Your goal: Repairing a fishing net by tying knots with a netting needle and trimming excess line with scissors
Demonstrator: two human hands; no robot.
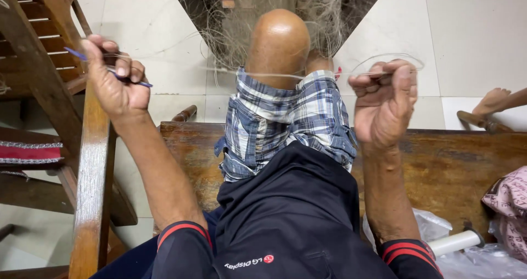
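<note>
My left hand [115, 76] is raised at the upper left, fingers pinched on a thin blue netting needle [74, 53] with a pale thread running from it. That thread [230, 70] stretches taut to the right across my bent knee [277, 43]. My right hand [384, 100] is closed on the thread's other end, where a loop [384, 57] arcs above the fingers. A tangled fishing net [274, 4] hangs beyond the knee. Plaid shorts [285, 120] cover my thigh.
I sit on a worn wooden bench [455, 164]. A wooden chair frame [93, 169] stands at the left. A white spool [455, 241] lies on clear plastic at the lower right, beside patterned pink cloth [510, 202]. Another person's foot [494, 99] rests on the pale tiled floor at the right.
</note>
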